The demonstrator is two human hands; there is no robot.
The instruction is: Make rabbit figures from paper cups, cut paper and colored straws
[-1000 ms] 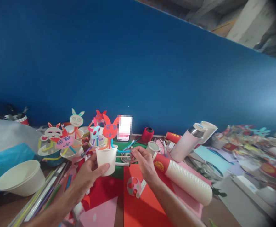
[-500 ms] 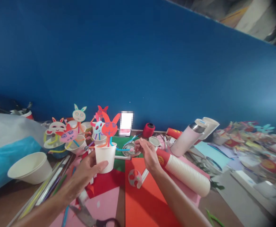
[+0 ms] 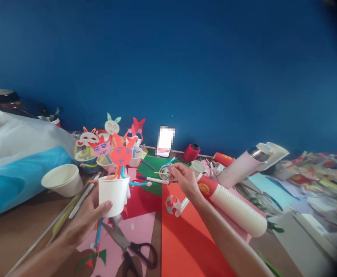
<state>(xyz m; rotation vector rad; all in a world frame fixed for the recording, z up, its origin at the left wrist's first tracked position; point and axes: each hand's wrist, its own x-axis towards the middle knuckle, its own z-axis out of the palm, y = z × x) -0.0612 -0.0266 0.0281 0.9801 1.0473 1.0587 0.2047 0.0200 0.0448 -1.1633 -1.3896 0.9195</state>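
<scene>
My left hand is wrapped round a white paper cup, its thumb across the front. From the cup rises an orange paper rabbit head with a drawn face, and an orange and a blue pipe-cleaner arm stick out at its sides. To the right, my right hand pinches a thin pale stick that points left, above a roll of clear tape on the green paper. Several finished-looking paper animals in cups, among them a white rabbit head, stand behind the held cup.
Black-handled scissors lie on pink paper in front. Orange paper covers the middle. Stacked paper cups lie at right, near a thermos. An empty paper bowl stands at left; a phone leans against the blue wall.
My left hand has brought the cup left and nearer to me, away from my right hand. The thin stick now shows in my right fingers. The view has shifted left.
</scene>
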